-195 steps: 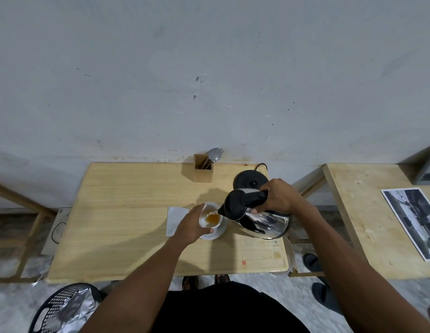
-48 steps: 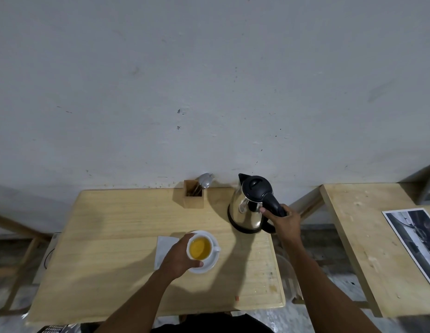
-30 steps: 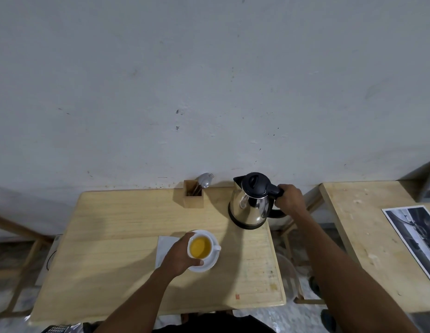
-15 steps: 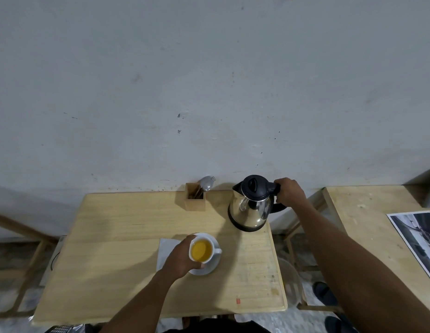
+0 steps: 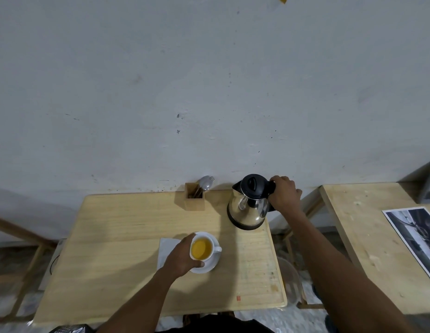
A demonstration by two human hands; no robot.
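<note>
Your right hand (image 5: 285, 195) is curled round the black handle of the kettle (image 5: 248, 207). The kettle stands upright at the far right corner of the table (image 5: 113, 236), with its handle at its own 3 o'clock and its spout toward 10 o'clock. Your left hand (image 5: 182, 257) wraps the white cup (image 5: 202, 248) from the cup's 9 o'clock side, fingers and thumb round the wall. The cup holds amber liquid and sits on a saucer (image 5: 212, 265) near the table's middle, and a white napkin (image 5: 167, 245) shows at 9 o'clock, partly under that hand. Note the governing relation: the cup lies at 7 o'clock from the right hand, well apart, with the kettle's body partly between them. The cup's ear (image 5: 217, 249) points to 3 o'clock, away from the left palm and open to the right side. On this reading, the right hand must let go of the kettle and travel toward 7 o'clock to take that ear. A wooden holder (image 5: 194, 200) of cutlery stands at 12 o'clock from the cup.
</note>
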